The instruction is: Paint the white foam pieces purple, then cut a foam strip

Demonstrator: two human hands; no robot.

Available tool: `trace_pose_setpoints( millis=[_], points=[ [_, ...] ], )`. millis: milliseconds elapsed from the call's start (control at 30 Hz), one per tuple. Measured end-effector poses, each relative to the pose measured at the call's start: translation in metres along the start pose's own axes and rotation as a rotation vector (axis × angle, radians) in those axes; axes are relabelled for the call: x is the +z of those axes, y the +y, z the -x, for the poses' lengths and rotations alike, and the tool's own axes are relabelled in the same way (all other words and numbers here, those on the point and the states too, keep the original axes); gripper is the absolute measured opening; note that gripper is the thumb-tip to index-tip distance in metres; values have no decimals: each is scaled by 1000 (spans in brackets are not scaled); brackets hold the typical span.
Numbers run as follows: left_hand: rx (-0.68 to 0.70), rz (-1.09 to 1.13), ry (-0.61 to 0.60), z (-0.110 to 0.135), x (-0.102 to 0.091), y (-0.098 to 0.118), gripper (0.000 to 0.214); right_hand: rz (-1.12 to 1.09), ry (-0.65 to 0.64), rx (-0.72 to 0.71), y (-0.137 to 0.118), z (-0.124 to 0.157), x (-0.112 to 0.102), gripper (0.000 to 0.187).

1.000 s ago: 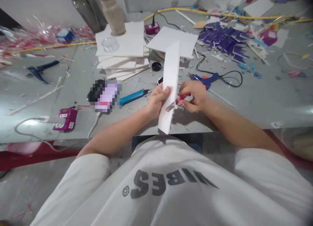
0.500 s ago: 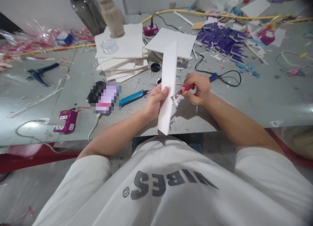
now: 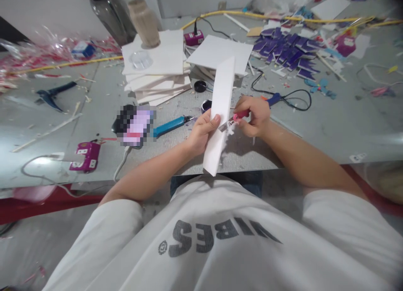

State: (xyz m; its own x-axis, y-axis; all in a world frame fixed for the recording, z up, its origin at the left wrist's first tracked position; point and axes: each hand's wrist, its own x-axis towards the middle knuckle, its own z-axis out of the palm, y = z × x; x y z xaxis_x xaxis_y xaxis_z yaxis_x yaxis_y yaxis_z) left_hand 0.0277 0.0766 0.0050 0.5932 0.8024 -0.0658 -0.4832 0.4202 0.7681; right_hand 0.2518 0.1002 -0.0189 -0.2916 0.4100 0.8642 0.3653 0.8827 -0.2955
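A long white foam board strip (image 3: 224,85) stands tilted over the near edge of the table, its top leaning away and slightly right. My left hand (image 3: 203,129) is closed round its left side, thumb on the face. In my right hand (image 3: 255,114) is a red utility knife (image 3: 242,115), its blade lying against the strip's right edge. Thin white shavings (image 3: 232,126) curl beside the blade. A small round pot of dark stuff (image 3: 206,106) is partly hidden behind the strip. Left of my left hand lies a blue utility knife (image 3: 170,126).
A stack of white boards (image 3: 157,87) carries a brownish jar (image 3: 145,24). Purple pieces (image 3: 286,49) heap at the back right. A blurred-out phone (image 3: 137,125), a purple power adapter (image 3: 85,155) and a dark blue tool (image 3: 53,95) lie left. A blue-handled corded tool (image 3: 274,99) lies right.
The strip's top has swung a little to the right, and more of the dark pot shows. The knife blade has shifted slightly along the strip's edge, with more shavings curled beside it.
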Motion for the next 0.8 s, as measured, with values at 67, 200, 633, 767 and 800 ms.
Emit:
trace_pose_setpoints(
  millis=[67,200,633,767,800],
  points=[
    [19,8,-16,0,0,0,51,9,17,7,5,-3,-4,43],
    [21,-11,16,0,0,1,48,37,50,-4,12,-5,-8,37],
    [1,-22,-2,0,0,-3,56,-55,-26,-32,-12,-2,4,23],
    [15,-10,-44,0,-2,-4,56,29,21,2,-2,-3,-1,37],
    [16,-3,-47,0,-2,-3,55,47,21,39,0,-3,-2,44]
  ],
)
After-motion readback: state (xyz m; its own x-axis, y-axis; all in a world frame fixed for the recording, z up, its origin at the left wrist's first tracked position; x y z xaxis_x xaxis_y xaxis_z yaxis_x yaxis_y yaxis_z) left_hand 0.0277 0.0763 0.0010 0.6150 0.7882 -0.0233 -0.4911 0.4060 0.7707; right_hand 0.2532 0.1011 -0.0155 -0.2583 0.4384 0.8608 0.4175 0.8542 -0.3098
